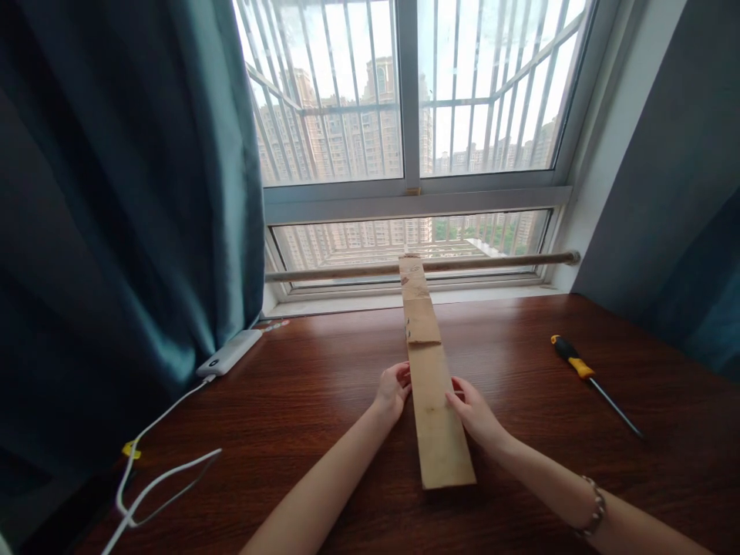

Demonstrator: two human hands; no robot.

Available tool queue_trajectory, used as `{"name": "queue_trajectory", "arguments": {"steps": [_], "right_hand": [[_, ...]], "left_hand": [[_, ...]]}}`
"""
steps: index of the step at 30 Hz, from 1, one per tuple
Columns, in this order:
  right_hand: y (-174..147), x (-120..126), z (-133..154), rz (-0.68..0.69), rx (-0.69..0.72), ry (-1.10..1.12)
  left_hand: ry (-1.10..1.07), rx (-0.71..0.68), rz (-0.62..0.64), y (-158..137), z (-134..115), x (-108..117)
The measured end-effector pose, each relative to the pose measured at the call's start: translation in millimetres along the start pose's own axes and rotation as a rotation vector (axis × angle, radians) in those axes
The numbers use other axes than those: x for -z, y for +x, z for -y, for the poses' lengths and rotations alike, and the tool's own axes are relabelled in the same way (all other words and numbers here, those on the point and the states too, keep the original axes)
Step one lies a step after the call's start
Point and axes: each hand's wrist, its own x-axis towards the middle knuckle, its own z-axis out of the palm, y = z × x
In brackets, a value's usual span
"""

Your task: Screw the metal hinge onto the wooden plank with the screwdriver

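Observation:
A long, narrow tan board (pixel 439 408) extends away from me over the brown table, its near end facing me. A piece of brown cardboard (pixel 420 312) with small dark marks covers its far part and reaches up near the window rail. My left hand (pixel 395 391) grips the board's left edge with curled fingers, partly hidden by the board. On the opposite edge, my right hand (pixel 472 410) holds the board with the thumb at its upper face; the other fingertips are partly out of sight.
To the right on the table (pixel 347 339) lies a black-and-yellow screwdriver (pixel 581 368). A white power bank (pixel 230 353) with a white cable (pixel 165 412) rests at the left beside a blue curtain (pixel 144 193). Behind the table, a horizontal rail (pixel 491 264) crosses the window.

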Motion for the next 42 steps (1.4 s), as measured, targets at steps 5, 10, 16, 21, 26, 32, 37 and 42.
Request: {"name": "queue_trajectory", "arguments": {"steps": [5,10,16,21,26,32,37,42], "right_hand": [[-6,3,14,0.062,-0.022,0.099],[-18,26,24,0.098,-0.028,0.22],[-38,91,22,0.0,-0.003,0.193],[-48,158,12,-0.067,-0.074,0.221],[-49,212,-1,-0.125,-0.153,0.281],[-39,242,-12,-0.177,-0.146,0.201],[-30,250,-11,-0.154,-0.1,0.095],[-20,253,-8,-0.139,-0.102,-0.012]], "left_hand": [[0.042,-0.004,0.2,-18,-14,5],[0.162,-0.101,0.28,-27,-9,-11],[0.226,-0.053,0.343,-30,23,-64],[0.255,0.008,0.381,-14,72,-122],[0.395,0.024,0.385,-2,110,-170],[0.535,0.04,0.338,2,122,-199],[0.554,0.021,0.295,8,124,-209],[0.531,0.001,0.281,17,128,-213]]}}
